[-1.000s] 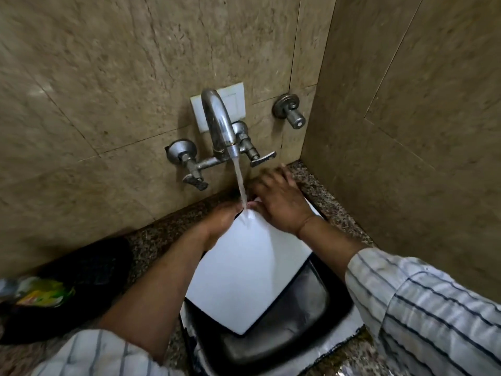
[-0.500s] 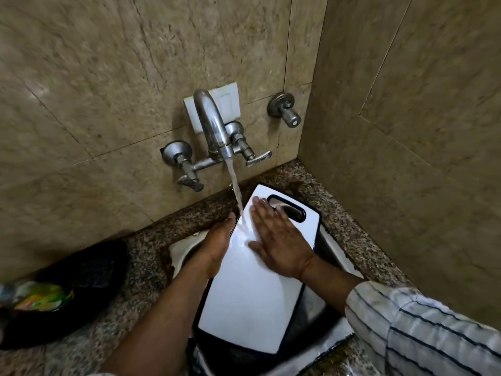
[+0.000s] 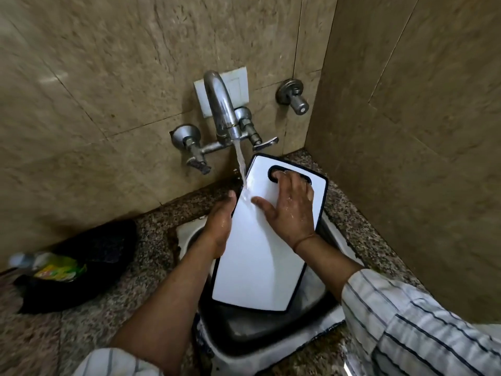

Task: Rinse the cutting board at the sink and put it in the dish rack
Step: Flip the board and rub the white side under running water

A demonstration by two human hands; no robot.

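Running from the curved steel tap [image 3: 221,109], a thin stream of water [image 3: 240,169] lands on the upper left part of the white cutting board [image 3: 260,256], which lies tilted over the sink [image 3: 271,332] with its handle end toward the wall and its lower end down in the basin. The board has a dark rim and a dark-edged oval handle slot [image 3: 273,173] near its far end.

The left hand [image 3: 219,226] grasps the board's left edge just below where the water strikes, thumb up along the rim and fingers hidden behind the board; its grip is clenched on the cutting board. The right hand [image 3: 290,210] lies flat and spread on the board's upper face, fingertips reaching over the handle slot, thumb pointing toward the water; its grip is released, pressing rather than holding. Both hands look wet. A thin band circles the right wrist, and striped sleeves [image 3: 423,329] cover the upper forearms.

Left of the sink, on the speckled granite tabletop [image 3: 113,316], a dark bag [image 3: 89,261] sits with a green-and-yellow packet [image 3: 58,271] beside it. Right of the tap, a separate round valve [image 3: 292,96] projects from the tiled wall [image 3: 108,63], and a white plate [image 3: 235,85] is fixed to the wall behind the tap.
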